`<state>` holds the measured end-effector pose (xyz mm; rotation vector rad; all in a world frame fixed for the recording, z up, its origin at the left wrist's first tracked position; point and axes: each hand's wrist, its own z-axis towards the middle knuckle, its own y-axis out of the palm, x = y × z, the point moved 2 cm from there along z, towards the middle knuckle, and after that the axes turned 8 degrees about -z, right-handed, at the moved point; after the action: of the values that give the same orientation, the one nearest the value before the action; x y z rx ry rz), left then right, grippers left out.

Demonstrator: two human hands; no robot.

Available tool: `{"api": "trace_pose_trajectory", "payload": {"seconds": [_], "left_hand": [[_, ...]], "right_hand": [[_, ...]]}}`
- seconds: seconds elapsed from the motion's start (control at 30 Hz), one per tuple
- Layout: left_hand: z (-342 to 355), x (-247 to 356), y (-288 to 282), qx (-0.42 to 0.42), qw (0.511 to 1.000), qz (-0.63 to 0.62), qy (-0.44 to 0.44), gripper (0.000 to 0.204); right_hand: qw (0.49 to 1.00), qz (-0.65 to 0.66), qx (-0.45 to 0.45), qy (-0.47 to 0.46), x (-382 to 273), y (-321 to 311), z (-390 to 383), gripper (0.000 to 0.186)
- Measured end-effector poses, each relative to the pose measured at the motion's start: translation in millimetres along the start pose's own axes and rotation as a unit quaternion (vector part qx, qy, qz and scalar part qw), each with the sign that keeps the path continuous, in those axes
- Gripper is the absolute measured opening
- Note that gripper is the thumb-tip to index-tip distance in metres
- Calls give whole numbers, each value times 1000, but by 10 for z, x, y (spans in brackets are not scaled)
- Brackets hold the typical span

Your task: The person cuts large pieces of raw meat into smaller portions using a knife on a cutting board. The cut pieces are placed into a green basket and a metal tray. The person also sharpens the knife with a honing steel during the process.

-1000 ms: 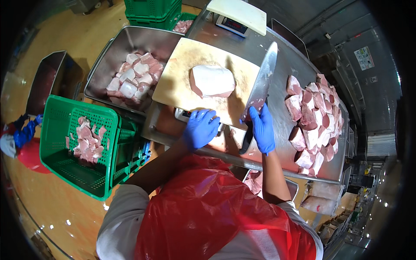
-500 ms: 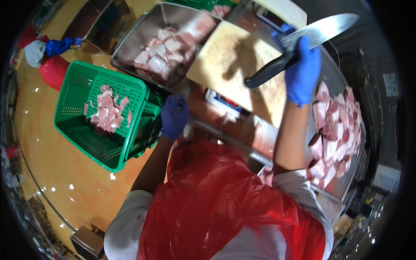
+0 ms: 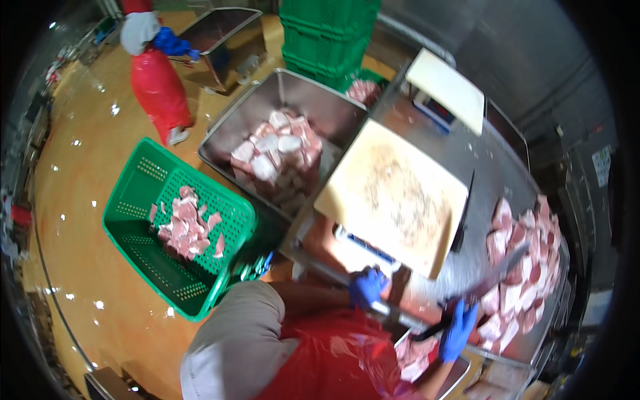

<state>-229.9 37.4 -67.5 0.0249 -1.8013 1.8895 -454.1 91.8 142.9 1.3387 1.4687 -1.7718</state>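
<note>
My right hand [image 3: 459, 330], blue-gloved, is closed around the black handle of a large knife [image 3: 497, 272]. Its broad blade points away to the right, low over the steel table beside the heap of meat chunks [image 3: 520, 277]. At the front edge of the table my left hand [image 3: 368, 288], also blue-gloved, has its fingers curled; what they hold, if anything, cannot be made out. Beyond that hand lies a pale, stained cutting board [image 3: 400, 193] with no meat on it. A long, dark, knife-shaped thing [image 3: 465, 210] lies along the board's right side.
A green basket [image 3: 123, 193] with meat trimmings stands at the left. Behind it is a steel tub [image 3: 227, 130] of meat chunks. Green crates [image 3: 327, 33] and a white-topped scale [image 3: 447, 90] are farther back. Meat pieces [image 3: 413, 357] lie near my body. A person in a red apron [image 3: 160, 93] stands far left.
My right hand has brought the knife down from above the board to the table's near right. My left hand has moved right from beside the green basket. The view has shifted.
</note>
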Motion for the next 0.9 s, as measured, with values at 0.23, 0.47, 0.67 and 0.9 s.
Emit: {"api": "trace_pose_trajectory", "payload": {"seconds": [0.23, 0.47, 0.67, 0.9], "left_hand": [[140, 517, 662, 36, 888, -242, 390, 52], [167, 9, 423, -248, 858, -287, 347, 19], [-232, -1151, -279, 42, 968, -88, 233, 23], [-128, -2010, -494, 32, 978, -163, 127, 17]], "right_hand": [[996, 70, 42, 39, -584, 250, -341, 11], [996, 83, -20, 7, -46, 280, -240, 30], [992, 69, -106, -17, -203, 559, 23, 31], [979, -73, -144, -125, -674, 1050, 404, 21]]}}
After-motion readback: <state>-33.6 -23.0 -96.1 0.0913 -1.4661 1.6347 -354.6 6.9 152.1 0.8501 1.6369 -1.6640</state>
